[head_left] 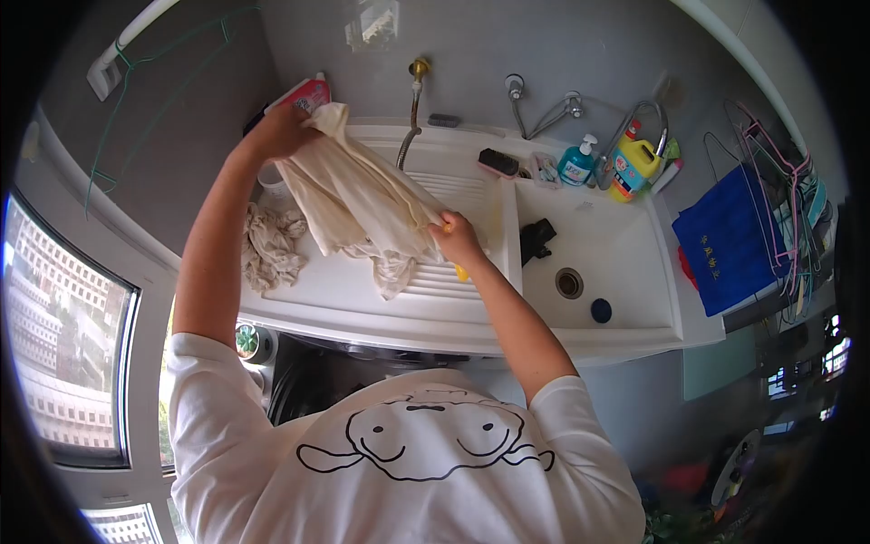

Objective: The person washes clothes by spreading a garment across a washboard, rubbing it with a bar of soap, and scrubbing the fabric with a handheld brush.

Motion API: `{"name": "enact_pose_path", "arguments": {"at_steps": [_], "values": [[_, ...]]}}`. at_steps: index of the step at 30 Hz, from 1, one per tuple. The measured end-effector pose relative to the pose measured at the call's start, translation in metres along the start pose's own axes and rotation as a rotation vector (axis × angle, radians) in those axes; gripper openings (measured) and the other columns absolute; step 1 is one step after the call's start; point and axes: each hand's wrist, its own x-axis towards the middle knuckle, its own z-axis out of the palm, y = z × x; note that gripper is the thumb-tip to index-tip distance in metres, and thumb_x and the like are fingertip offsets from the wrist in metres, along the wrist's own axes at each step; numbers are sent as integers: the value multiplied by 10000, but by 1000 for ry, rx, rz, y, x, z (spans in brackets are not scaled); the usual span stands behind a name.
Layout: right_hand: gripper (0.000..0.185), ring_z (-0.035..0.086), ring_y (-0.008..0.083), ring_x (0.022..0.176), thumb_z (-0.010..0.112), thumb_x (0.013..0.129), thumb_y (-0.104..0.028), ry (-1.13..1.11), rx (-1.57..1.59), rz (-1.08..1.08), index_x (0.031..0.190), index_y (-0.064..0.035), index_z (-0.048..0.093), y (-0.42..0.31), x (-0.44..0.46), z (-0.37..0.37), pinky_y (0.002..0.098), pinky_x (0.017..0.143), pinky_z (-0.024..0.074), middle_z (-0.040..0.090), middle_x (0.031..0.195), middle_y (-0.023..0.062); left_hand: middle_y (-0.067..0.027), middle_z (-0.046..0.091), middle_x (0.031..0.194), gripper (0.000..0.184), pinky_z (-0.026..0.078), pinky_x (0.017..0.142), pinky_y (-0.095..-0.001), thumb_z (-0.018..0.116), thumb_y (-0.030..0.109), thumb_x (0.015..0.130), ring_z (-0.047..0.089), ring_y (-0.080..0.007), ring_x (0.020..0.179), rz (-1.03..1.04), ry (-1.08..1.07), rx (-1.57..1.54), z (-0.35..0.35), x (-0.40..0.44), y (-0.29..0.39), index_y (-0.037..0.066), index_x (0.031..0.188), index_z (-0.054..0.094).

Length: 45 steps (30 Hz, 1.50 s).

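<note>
Gripping cream cloth (pixel 358 195) between them, both hands (pixel 286 133) (pixel 456 238) curl closed, while blue fabric (pixel 728 213) bears yellowish characters (pixel 709 255) too small to read.

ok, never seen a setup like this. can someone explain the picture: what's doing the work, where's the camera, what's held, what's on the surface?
No machine here: just a person's two bare hands. The single picture comes from a camera worn on the head, looking forward and down, so the arms reach away from you.

The left hand and right hand hold a cream cloth stretched between them. Something yellow shows by the right hand; I can't tell what.

Below is a white sink counter with a ribbed area. A crumpled cloth lies on its left; the basin on the right holds a dark item. A brush and bottles stand along the back.
</note>
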Motion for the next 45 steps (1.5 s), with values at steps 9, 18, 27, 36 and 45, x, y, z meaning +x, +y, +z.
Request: {"name": "enact_pose_path", "arguments": {"at_steps": [9, 18, 27, 36, 45], "values": [[222, 516, 274, 645, 488, 817, -214, -115, 197, -378, 763, 1, 498, -136, 1, 51, 353, 604, 397, 533, 732, 131, -208, 587, 891, 327, 441, 740, -419, 526, 306, 742, 557, -360, 862, -122, 691, 150, -69, 70, -68, 41, 921, 596], [296, 530, 135, 687, 522, 786, -350, -675, 207, 647, 922, -88, 540, -6, -10, 39, 297, 510, 435, 554, 832, 34, -211, 568, 968, 354, 421, 816, -388, 465, 311, 780, 536, -338, 933, -282, 148, 94, 187, 139, -88, 2, 902, 590], [248, 515, 113, 637, 566, 765, -274, -593, 320, 716, 897, -71, 513, 21, -23, -27, 263, 487, 422, 546, 805, 32, -169, 499, 1068, 561, 395, 842, -345, 560, 158, 780, 500, -239, 953, 159, 153, -768, 341, 127, -75, 37, 1257, 290], [299, 509, 290, 817, 603, 750, -214, -28, 88, -143, 926, -1, 489, 25, 62, 51, 347, 727, 409, 505, 884, 159, -200, 139, 1366, 825, 44, 1030, -450, 490, 504, 744, 87, -321, 1281, -133, -34, -90, 326, -58, 21, -14, 1302, 171], [428, 443, 287, 1048, 550, 735, -175, -138, -707, -675, 1156, -142, 479, 77, 158, 80, 443, 879, 311, 463, 1150, 174, -238, 115, 1357, 933, 61, 1033, -425, 515, 531, 706, 70, -348, 1275, -147, -36, -176, 321, -60, 18, -87, 1283, 120]]}}
